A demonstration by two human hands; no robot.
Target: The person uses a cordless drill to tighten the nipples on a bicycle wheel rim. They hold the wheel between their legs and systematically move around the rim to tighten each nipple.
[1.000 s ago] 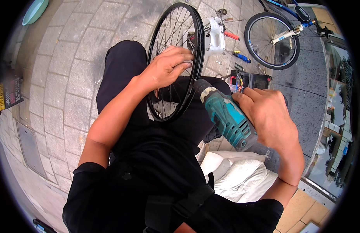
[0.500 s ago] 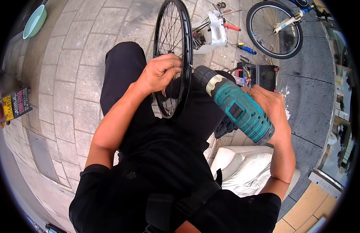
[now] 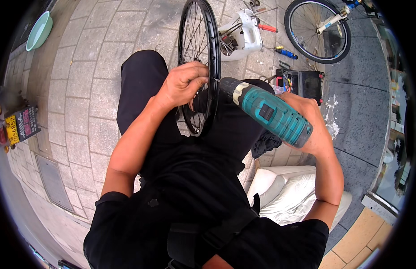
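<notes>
Ground, head view: grey paving [image 3: 95, 67]
Wheel [image 3: 213, 49]: black, spoked, upright between legs [image 3: 143, 89]
Left hand [image 3: 183, 85]: grip pressed together at wheel, anything pinched hidden
Right hand [image 3: 309, 110]: grip wrapped round drill [image 3: 266, 110], right of wheel
White tub [image 3: 251, 38]: beyond wheel, tools [image 3: 227, 41] inside

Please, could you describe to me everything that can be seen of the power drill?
The power drill has a teal, plastic-looking body with a black rectangular patch on top and vent slots near its rear. A pale ring sits behind its dark nose. It slants, nose toward the upper left, facing the black wheel rim; whether a bit touches the rim is unclear. The right hand holds it, and its handle is hidden.
</notes>
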